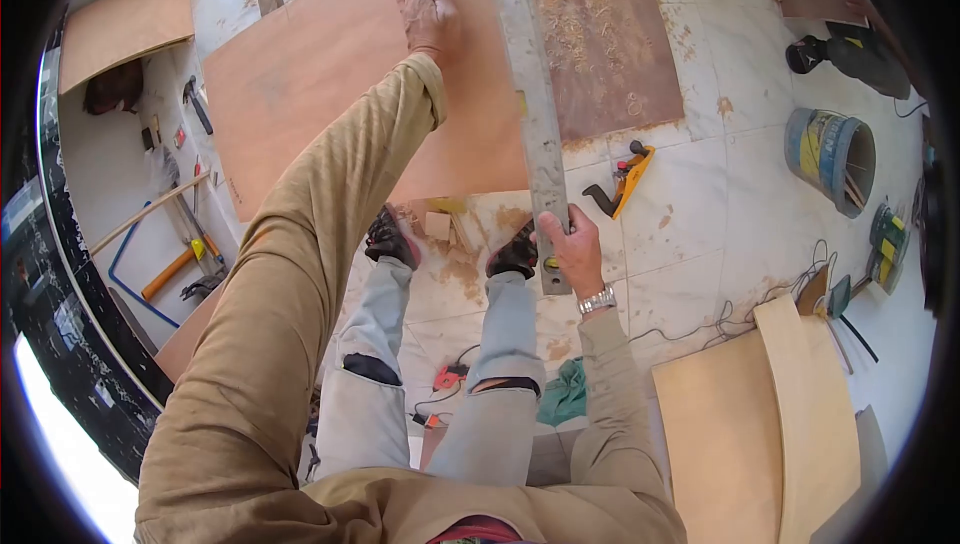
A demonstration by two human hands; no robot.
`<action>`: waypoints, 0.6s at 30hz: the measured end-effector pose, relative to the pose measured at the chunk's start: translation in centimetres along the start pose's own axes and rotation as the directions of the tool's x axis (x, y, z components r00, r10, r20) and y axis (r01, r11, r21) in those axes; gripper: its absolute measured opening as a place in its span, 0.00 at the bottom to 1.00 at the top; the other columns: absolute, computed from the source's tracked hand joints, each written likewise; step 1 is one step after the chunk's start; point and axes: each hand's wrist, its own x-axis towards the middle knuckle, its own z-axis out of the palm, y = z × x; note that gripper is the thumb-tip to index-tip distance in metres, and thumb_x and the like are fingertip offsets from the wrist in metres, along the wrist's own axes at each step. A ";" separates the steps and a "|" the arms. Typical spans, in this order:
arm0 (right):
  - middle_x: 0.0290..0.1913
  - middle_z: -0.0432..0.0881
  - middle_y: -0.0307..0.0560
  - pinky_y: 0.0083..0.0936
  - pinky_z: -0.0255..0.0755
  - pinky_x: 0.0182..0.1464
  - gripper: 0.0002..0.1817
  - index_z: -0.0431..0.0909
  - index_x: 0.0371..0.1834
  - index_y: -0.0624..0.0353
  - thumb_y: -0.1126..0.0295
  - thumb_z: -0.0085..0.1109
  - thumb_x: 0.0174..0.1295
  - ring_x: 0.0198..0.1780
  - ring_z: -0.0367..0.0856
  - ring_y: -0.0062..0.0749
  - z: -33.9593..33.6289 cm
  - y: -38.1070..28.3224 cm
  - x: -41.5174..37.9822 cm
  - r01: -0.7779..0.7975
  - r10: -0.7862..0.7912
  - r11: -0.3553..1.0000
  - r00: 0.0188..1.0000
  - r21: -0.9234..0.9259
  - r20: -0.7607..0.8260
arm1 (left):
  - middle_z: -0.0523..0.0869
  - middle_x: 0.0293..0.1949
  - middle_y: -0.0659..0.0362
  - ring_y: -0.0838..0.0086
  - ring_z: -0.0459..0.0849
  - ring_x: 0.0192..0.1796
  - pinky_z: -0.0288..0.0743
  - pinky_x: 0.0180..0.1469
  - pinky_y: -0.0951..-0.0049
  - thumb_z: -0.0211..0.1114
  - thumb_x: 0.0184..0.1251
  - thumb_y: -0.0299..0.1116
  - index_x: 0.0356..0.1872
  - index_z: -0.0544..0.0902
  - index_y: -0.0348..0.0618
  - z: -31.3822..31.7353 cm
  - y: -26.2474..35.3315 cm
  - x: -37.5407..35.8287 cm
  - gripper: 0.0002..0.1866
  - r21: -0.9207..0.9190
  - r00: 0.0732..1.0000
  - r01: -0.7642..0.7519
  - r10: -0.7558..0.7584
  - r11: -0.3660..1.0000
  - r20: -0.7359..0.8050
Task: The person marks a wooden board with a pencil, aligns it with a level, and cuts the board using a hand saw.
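A large reddish plywood sheet (pixel 320 94) lies in front of me, its near edge just beyond my shoes. My left hand (pixel 430 14) rests on its far part with the fingers stretched out, holding nothing. Along the sheet's right side runs a long, worn grey spirit level (pixel 540 124) with a small yellow vial near its close end. My right hand (pixel 575 249), with a metal watch at the wrist, is closed around that near end, thumb on top. An orange hand plane (pixel 630 182) lies on the floor to the right of the level.
Right of the level, a brown board (pixel 610 54) carries wood shavings. A blue bucket (pixel 815 159), a green power tool (pixel 887 244), cables and pale plywood pieces (pixel 730 424) are at right. At left lie a hammer (pixel 197 104), an orange-handled tool (pixel 170 272) and a blue-framed saw (pixel 125 264).
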 end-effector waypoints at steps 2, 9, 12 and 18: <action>0.29 0.87 0.46 0.28 0.75 0.35 0.28 0.82 0.44 0.66 0.46 0.68 0.69 0.29 0.77 0.23 2.1 2.5 2.4 0.054 -0.058 0.994 0.997 -0.092 -0.050 | 0.77 0.71 0.53 0.57 0.66 0.79 0.45 0.80 0.43 0.52 0.79 0.48 0.73 0.72 0.50 -0.3 0.7 -0.9 0.27 0.131 0.990 -0.131 0.123 0.983 0.064; 0.29 0.83 0.40 0.27 0.70 0.32 0.28 0.84 0.57 0.65 0.50 0.69 0.68 0.30 0.71 0.21 4.9 2.7 0.9 0.139 -0.153 0.987 0.962 -0.075 -0.224 | 0.66 0.78 0.46 0.52 0.61 0.81 0.41 0.81 0.39 0.60 0.72 0.43 0.81 0.60 0.47 -1.9 1.5 -2.4 0.38 0.362 0.907 -0.381 0.269 0.851 0.323; 0.33 0.86 0.40 0.23 0.71 0.34 0.26 0.82 0.60 0.66 0.56 0.70 0.68 0.31 0.73 0.21 5.0 2.6 0.7 0.188 -0.191 0.981 0.944 -0.039 -0.268 | 0.67 0.78 0.47 0.53 0.61 0.81 0.41 0.81 0.39 0.60 0.72 0.44 0.81 0.61 0.47 -1.1 1.8 -2.6 0.38 0.357 0.904 -0.395 0.287 0.846 0.318; 0.36 0.87 0.47 0.24 0.74 0.38 0.25 0.82 0.60 0.69 0.60 0.68 0.67 0.33 0.76 0.23 4.7 2.3 0.9 0.186 -0.195 0.981 0.943 -0.057 -0.270 | 0.67 0.78 0.47 0.53 0.61 0.81 0.40 0.82 0.39 0.59 0.72 0.44 0.80 0.62 0.47 -0.3 1.9 -3.1 0.37 0.352 0.896 -0.403 0.286 0.845 0.339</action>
